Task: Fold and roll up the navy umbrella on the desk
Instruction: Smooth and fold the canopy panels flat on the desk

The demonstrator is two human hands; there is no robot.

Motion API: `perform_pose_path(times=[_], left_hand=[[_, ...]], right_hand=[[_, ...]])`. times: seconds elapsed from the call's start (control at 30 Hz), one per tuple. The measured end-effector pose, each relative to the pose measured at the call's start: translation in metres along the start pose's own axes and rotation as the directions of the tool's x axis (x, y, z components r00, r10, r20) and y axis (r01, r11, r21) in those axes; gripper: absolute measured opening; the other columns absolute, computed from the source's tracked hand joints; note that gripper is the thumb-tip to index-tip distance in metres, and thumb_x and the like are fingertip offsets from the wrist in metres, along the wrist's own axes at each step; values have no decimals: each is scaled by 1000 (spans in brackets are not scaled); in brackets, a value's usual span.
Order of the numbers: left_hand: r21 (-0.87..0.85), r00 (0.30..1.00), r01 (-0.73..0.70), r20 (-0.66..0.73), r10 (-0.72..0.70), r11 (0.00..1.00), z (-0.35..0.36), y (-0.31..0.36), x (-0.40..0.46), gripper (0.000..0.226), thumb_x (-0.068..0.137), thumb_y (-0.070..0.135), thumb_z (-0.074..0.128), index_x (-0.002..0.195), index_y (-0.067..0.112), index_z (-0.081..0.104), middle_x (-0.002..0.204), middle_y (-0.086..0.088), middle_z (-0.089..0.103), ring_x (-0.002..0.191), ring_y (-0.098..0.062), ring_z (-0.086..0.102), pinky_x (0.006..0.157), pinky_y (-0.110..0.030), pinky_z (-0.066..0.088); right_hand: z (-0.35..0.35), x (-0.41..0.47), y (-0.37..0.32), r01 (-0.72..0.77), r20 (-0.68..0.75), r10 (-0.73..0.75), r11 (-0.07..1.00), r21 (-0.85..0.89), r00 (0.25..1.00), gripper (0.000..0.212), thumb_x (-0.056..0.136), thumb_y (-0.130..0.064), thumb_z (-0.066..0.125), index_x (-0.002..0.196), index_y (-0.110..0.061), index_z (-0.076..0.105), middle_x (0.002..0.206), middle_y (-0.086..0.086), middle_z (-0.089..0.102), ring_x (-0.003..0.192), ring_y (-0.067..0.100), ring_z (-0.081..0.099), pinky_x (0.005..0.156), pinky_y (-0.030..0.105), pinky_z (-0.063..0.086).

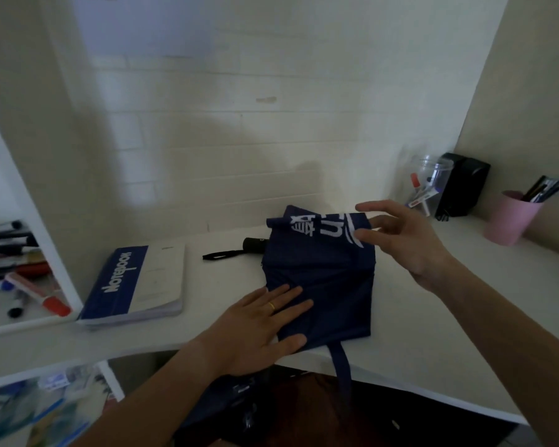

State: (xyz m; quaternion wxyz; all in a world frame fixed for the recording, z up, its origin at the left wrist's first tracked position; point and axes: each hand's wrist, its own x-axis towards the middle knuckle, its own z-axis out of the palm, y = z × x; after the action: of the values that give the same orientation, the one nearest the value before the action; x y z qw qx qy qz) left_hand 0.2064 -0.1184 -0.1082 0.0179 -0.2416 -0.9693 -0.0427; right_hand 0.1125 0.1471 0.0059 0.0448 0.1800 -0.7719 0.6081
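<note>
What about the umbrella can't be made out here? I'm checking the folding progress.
Head view only:
- umbrella shaft and ribs: covered by its own navy cloth.
- Cloth under the left hand: hidden by the palm.
- White lettering: partly behind the right hand, blurred.
- strap end: lost in shadow below the desk.

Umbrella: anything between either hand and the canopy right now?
Nothing visible. The left hand lies flat on the near part of the navy umbrella, and the right hand is at its far folded edge, fingers spread. The notebook lies off to the left, apart from the fabric.
</note>
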Motion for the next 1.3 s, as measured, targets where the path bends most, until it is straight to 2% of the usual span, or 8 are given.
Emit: perform_pose_path(times=[0.13, 0.5, 0.57, 0.67, 0.73, 0.87, 1.13, 1.3], left_hand=[[9, 999, -9, -43, 10, 1000, 4, -2, 0, 65, 102, 68, 15, 160, 44, 1, 170, 15, -3, 155, -3, -7, 128, -34, -2], [-134, 920, 181, -328, -216, 974, -4, 4, -17, 85, 85, 82, 44, 155, 36, 33, 155, 15, 41, 145, -8, 34, 124, -34, 19], [-477, 873, 251, -263, -410, 842, -14, 7, -26, 73, 80, 75, 61, 141, 39, 48, 134, 25, 56, 128, -4, 51, 110, -29, 36], [-911, 804, 116, -148, -576, 395, -27, 14, -20, 42, 88, 70, 54, 118, 41, 56, 101, 28, 73, 106, -2, 67, 91, -27, 49], [-909, 782, 95, -184, -596, 405, -28, 14, -7, 32, 95, 60, 51, 117, 37, 46, 95, 16, 78, 93, -3, 73, 87, -32, 55], [-869, 823, 89, -211, -527, 486, -29, 9, 16, 19, 98, 33, 65, 116, 34, 60, 116, 6, 73, 106, -12, 71, 88, -36, 62], [-908, 903, 90, -99, -418, 408, -25, 5, 16, 81, 76, 5, 86, 145, 29, 51, 128, 24, 55, 98, -2, 73, 77, -19, 60], [-909, 900, 154, -33, -435, 387, -28, 8, 18, 95, 66, 11, 94, 147, 31, 49, 151, 4, 47, 95, -13, 77, 84, -30, 63]], right_hand=[[0, -46, 11, 81, 23, -80, 993, -85, 997, 22, 83, 2, 76, 100, -11, 76, 73, 4, 76, 58, 10, 68, 53, 12, 48], [7, -106, 70, 219, 196, -144, 867, -447, 970, 25, 90, -7, 72, 94, -31, 73, 102, -25, 74, 91, -7, 71, 86, 6, 50], [6, -107, 70, 233, 216, -150, 867, -440, 965, 24, 88, -8, 74, 95, -31, 73, 102, -25, 73, 91, -8, 71, 86, 7, 50], [8, -108, 66, 199, 204, -122, 886, -419, 971, 16, 84, -19, 80, 91, -32, 73, 96, -24, 75, 88, -4, 72, 83, 9, 52], [8, -107, 59, 136, 191, -70, 923, -359, 979, 6, 84, -26, 79, 87, -31, 75, 91, -19, 76, 87, 0, 72, 82, 11, 52], [11, -97, 57, 22, 129, 12, 964, -265, 992, 12, 92, -26, 69, 84, -28, 78, 88, -11, 79, 86, 2, 73, 80, 18, 55], [5, -81, 59, -193, -28, 191, 978, -84, 981, 16, 81, -8, 81, 88, -22, 79, 81, -1, 80, 75, 7, 74, 64, 6, 51], [3, -75, 55, -308, -44, 308, 951, 0, 950, 9, 90, -14, 73, 93, -20, 79, 84, 3, 76, 63, 6, 63, 59, 15, 47]])
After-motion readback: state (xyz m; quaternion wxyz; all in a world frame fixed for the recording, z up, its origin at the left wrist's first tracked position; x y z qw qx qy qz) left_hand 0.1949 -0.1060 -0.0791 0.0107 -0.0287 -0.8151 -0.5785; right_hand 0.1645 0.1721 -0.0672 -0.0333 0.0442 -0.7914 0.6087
